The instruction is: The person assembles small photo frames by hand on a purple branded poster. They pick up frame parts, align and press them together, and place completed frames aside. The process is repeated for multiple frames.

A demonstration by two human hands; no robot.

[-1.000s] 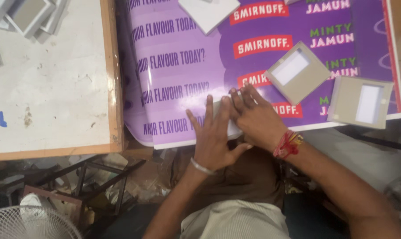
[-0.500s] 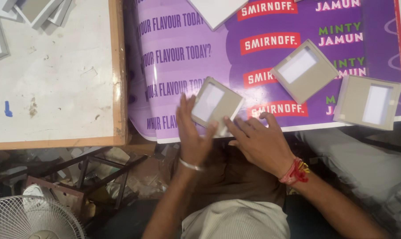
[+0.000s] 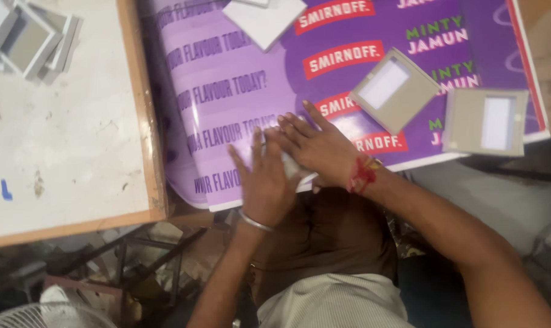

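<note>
Both hands lying flat, left hand and right hand pressing small pale card piece onto purple printed poster sheet, fingers spread, gripping nothing.

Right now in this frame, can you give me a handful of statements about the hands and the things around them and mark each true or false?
1. Both hands lie flat, side by side, on a small card on the purple printed sheet. True: left hand, right hand, card mostly hidden.
2. The right wrist wears a plain metal bangle. False: it has a red thread; the bangle is on the left wrist.
3. Two grey square cards with pale centres lie right of the hands. True: one, another.
4. The white tabletop lies right of the sheet. False: left.
</note>
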